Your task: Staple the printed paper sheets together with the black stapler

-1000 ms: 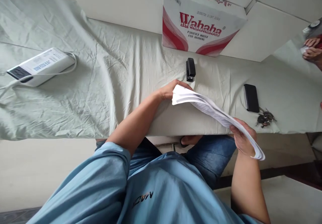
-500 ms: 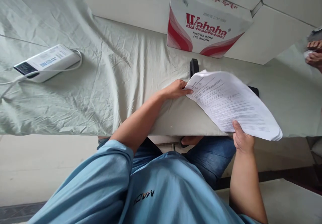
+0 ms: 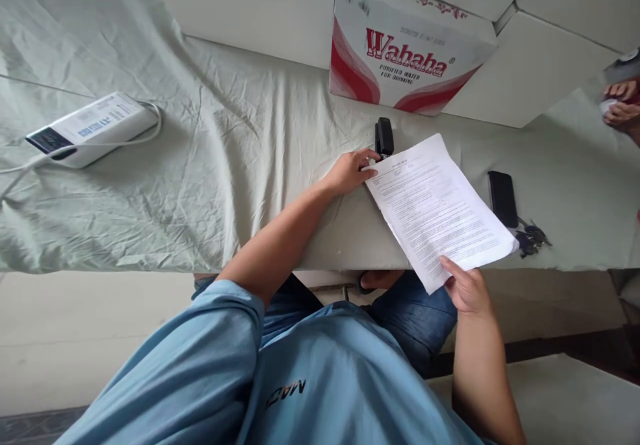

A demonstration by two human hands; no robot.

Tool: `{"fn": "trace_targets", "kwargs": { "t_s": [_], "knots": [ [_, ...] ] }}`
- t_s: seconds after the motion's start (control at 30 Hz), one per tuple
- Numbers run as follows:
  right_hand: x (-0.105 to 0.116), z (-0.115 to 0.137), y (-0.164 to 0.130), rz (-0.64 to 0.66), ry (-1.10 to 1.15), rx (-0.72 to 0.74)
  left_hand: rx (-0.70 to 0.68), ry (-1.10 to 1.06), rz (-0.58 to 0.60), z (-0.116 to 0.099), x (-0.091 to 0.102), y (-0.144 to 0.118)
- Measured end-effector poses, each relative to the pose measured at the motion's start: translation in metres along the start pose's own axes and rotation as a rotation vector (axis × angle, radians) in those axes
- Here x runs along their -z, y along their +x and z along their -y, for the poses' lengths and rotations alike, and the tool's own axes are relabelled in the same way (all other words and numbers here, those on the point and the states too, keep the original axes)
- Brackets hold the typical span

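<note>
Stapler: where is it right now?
Head view: the black stapler lies on the cloth-covered table, just in front of the Wahaha box, beside the left hand and the top corner of the paper stack.
</note>
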State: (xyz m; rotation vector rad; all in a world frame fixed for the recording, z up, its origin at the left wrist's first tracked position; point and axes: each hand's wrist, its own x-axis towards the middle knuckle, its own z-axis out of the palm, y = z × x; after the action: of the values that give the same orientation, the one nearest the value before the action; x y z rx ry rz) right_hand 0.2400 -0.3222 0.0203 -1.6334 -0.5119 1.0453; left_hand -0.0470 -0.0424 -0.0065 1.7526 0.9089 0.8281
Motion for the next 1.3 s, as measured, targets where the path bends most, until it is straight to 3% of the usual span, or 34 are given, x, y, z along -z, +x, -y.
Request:
{"fn": "trace_targets", "kwargs": {
  "t_s": [0.17, 0.43, 0.83, 0.97, 1.3],
  "knots": [
    [-0.009, -0.010, -0.014, -0.054, 0.072, -0.098, 0.061, -0.160, -0.068, 0.009, -0.008, 0.001],
    [-0.027, -0.007, -0.014, -0.136, 0.149, -0.131, 0.051, 0.015, -0.277, 0.031, -0.013, 0.007],
    [-0.049, -0.005, -0.019, -0.192, 0.209, -0.090, -0.273, 0.245, -0.126, 0.042, -0.016, 0.012],
    [-0.058, -0.010, -0.022, -0.189, 0.238, -0.088, -0.217, 0.333, -0.068, 0.032, -0.023, 0.013],
    [-0.066, -0.018, -0.025, -0.165, 0.234, -0.074, -0.005, 0.638, 0.025, -0.019, -0.027, -0.002]
  ]
}}
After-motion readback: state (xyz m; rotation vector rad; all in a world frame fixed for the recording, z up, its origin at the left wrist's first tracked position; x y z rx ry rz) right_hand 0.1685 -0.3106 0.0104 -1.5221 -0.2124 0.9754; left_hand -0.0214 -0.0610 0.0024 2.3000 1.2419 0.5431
